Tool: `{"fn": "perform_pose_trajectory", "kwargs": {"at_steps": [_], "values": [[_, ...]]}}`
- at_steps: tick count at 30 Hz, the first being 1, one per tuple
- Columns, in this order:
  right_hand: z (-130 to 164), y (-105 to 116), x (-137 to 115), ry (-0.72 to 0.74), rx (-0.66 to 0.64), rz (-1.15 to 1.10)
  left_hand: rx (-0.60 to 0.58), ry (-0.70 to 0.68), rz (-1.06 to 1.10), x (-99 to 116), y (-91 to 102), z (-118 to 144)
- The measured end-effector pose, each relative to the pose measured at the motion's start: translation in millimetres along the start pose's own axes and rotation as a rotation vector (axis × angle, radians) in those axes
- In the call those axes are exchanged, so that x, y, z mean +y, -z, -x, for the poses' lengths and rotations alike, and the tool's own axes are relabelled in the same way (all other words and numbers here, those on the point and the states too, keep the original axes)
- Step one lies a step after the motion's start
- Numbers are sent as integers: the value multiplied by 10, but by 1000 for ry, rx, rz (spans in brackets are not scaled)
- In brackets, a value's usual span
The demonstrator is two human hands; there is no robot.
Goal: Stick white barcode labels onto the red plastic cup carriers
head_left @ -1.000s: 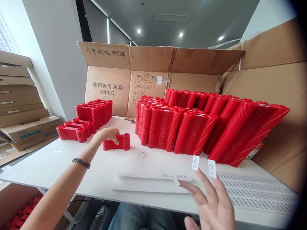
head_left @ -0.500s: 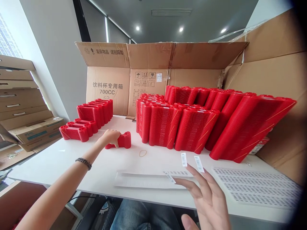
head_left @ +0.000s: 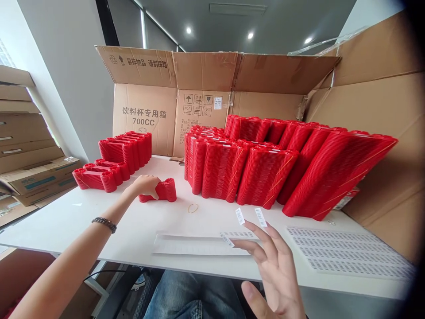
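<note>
Gripping a red stack [head_left: 162, 191] on the tabletop [head_left: 99, 221], left hand [head_left: 146, 185] is closing around it; right hand [head_left: 277, 270] is hovering, fingers spread, stickers [head_left: 239, 216] on fingertips.

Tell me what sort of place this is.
Probably a packing or labelling station in an office-like storeroom. Tall stacks of red plastic holders crowd a white table, open cardboard boxes stand behind them, and sheets of barcode labels lie in front, with single labels stuck on the right hand fingers.

You could read "饮料杯专用箱 700CC" on the cardboard box [head_left: 146, 116] facing you, and "易碎物品 请别踩踏" on its raised flap [head_left: 142, 63]
</note>
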State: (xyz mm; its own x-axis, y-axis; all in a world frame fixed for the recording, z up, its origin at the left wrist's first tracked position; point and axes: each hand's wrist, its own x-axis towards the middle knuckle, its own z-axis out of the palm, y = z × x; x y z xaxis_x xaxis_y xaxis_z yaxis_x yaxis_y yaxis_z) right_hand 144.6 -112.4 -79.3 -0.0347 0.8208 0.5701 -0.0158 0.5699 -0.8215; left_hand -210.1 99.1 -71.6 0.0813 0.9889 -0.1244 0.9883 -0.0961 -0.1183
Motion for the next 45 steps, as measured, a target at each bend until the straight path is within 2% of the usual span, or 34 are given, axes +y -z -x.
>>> {"fn": "perform_pose_trajectory", "kwargs": {"at_steps": [9,18,22,33,41,45], "values": [[-6,54,12,-40,-74,28,-3,-31,-29,65,-28,-36],[-19,35,-46,-90,-51,11,64,-110,87,-71,202,176],[-22,24,-41,-90,-47,8,53,-127,102,-82,255,182],[-28,47,-33,-81,-43,23,-19,-82,43,-12,76,-9],[-21,59,-51,-95,-53,13,-18,-86,67,-93,257,39],[-19,76,-26,-88,-64,4,-26,-87,73,-87,285,46]]}}
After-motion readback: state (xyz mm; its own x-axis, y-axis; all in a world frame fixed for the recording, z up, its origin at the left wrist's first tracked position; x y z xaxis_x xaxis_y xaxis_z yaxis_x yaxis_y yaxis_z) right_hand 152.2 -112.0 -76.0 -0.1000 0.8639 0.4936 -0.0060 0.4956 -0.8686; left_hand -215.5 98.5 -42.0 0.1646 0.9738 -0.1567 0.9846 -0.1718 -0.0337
